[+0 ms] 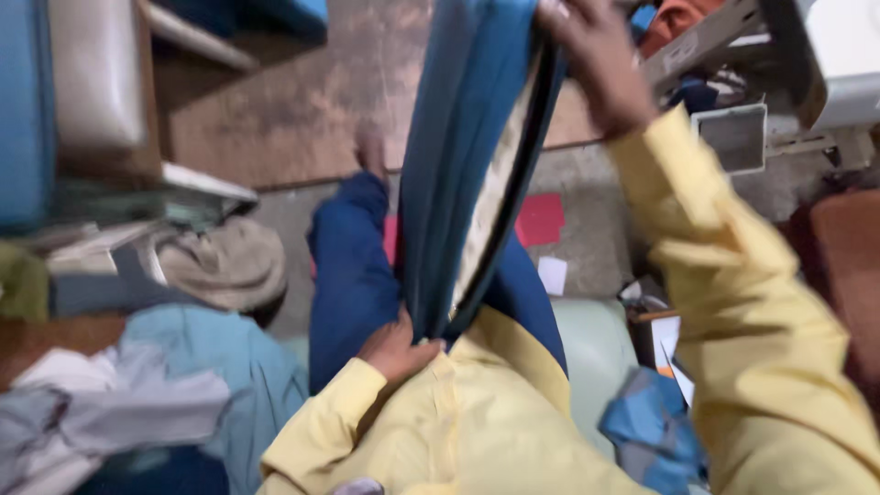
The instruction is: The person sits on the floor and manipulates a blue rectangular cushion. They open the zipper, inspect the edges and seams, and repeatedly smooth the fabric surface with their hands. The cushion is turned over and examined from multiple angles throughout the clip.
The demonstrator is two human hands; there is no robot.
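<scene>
The right hand (pixel 596 60) grips the top edge of a tall blue padded panel with a black rim and pale inner face (pixel 467 165), holding it upright over the lap. The left hand (pixel 396 348) closes around its bottom end, apparently to steady it. A red paper sheet (pixel 541 218) lies on the floor beyond.

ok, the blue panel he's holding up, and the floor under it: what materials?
Tall blue padded panel: looks like matte woven fabric or vinyl over a pale foam or board core, which shows along the edge; blur leaves it open. Left hand grips its bottom, right hand its top. Grey floor: probably bare concrete, dull and mottled.
</scene>
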